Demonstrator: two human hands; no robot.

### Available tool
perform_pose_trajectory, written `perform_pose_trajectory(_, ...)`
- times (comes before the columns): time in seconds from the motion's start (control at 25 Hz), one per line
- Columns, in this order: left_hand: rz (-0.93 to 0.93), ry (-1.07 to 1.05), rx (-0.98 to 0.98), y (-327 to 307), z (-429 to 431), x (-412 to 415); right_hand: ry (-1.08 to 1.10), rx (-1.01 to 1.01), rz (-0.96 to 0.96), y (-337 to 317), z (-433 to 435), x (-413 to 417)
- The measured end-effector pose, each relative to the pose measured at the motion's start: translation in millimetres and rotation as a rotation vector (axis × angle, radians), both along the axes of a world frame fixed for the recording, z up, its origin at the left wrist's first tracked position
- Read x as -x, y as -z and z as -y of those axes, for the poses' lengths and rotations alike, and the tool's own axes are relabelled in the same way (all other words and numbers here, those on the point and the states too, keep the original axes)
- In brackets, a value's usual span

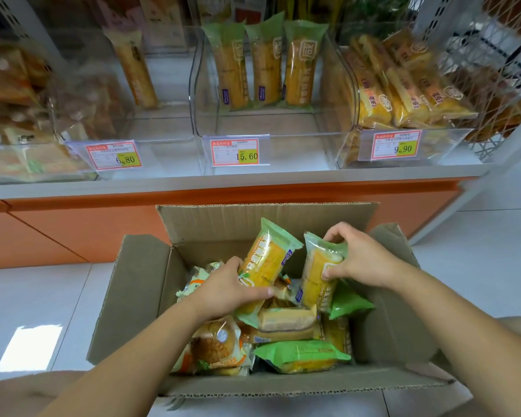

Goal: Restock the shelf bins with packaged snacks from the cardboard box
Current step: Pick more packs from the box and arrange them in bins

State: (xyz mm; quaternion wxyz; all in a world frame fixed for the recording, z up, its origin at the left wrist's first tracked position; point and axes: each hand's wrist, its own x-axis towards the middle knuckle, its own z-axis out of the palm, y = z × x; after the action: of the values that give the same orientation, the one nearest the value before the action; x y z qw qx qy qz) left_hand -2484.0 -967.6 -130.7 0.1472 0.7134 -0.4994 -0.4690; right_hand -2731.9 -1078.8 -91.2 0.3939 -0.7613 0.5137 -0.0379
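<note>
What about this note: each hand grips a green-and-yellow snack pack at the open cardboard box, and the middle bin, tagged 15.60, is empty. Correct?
Not quite. The head view shows the middle bin, tagged 15.60, is not empty: three green-and-yellow packs stand at its back. The rest holds: the left hand grips one snack pack, the right hand another, at the open cardboard box.

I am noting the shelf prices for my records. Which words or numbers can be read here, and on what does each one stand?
"6.80": left price tag.
"15.60": middle price tag.
"9.90": right price tag.
Small print on the three tags, and all print on the yellow-green packs: too blurred to read.
</note>
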Motion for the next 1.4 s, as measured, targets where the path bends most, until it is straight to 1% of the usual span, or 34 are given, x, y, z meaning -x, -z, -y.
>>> perform_pose_trajectory(0.12,-0.096,0.075,-0.054,-14,-1,-5,0.108,-0.105,0.25,-11,5,6)
perform_pose_trajectory(0.24,-0.126,0.07,-0.012,-28,-4,-18,0.27,-0.3,0.56,-9,7,5)
perform_pose_trajectory(0.32,-0.068,0.068,0.075,-37,-5,-29,0.381,-0.427,0.731,-12,9,2)
perform_pose_trajectory(0.36,-0.003,0.084,0.126,-43,-6,-37,0.404,-0.467,0.8,-14,11,0)
perform_pose_trajectory(0.44,0.169,0.164,0.196,-56,-5,-50,0.377,-0.507,0.902,-20,15,-3)
perform_pose_trajectory(0.52,0.301,0.264,0.224,-75,-1,-59,0.281,-0.536,0.934,-32,15,-11)
perform_pose_trajectory(0.56,0.353,0.308,0.243,-86,1,-62,0.227,-0.551,0.909,-37,15,-17)
perform_pose_trajectory(0.64,0.444,0.385,0.312,-108,7,-61,0.105,-0.56,0.782,-45,14,-30)
perform_pose_trajectory(0.68,0.467,0.393,0.351,-119,9,-59,0.055,-0.558,0.731,-48,13,-36)
perform_pose_trajectory(0.76,0.45,0.327,0.412,-138,10,-63,0.023,-0.556,0.702,-57,11,-46)
perform_pose_trajectory(0.84,0.381,0.188,0.476,-151,11,-70,0.06,-0.57,0.744,-70,12,-51)
perform_pose_trajectory(0.88,0.301,0.08,0.522,-155,14,-75,0.081,-0.585,0.782,-77,11,-53)
perform_pose_trajectory(0.92,0.163,-0.062,0.569,-156,16,-78,0.092,-0.598,0.811,-81,11,-55)
perform_pose_trajectory(1.0,-0.202,-0.348,0.628,-156,25,-83,0.093,-0.594,0.823,-90,9,-62)
perform_pose_trajectory(1.04,-0.352,-0.443,0.635,-155,30,-85,0.101,-0.586,0.83,-94,8,-64)
perform_pose_trajectory(1.12,-0.553,-0.537,0.621,-160,39,-89,0.09,-0.538,0.843,-112,11,-67)
perform_pose_trajectory(1.16,-0.618,-0.556,0.626,-165,42,-93,0.074,-0.494,0.858,-127,17,-68)
perform_pose_trajectory(1.24,-0.697,-0.576,0.669,-174,48,-107,0.096,-0.394,0.968,-159,38,-69)
perform_pose_trajectory(1.36,-0.716,-0.604,0.728,-181,54,-126,0.26,-0.199,1.201,-191,86,-97)
perform_pose_trajectory(1.4,-0.709,-0.616,0.734,-181,56,-130,0.301,-0.129,1.226,-192,102,-113)
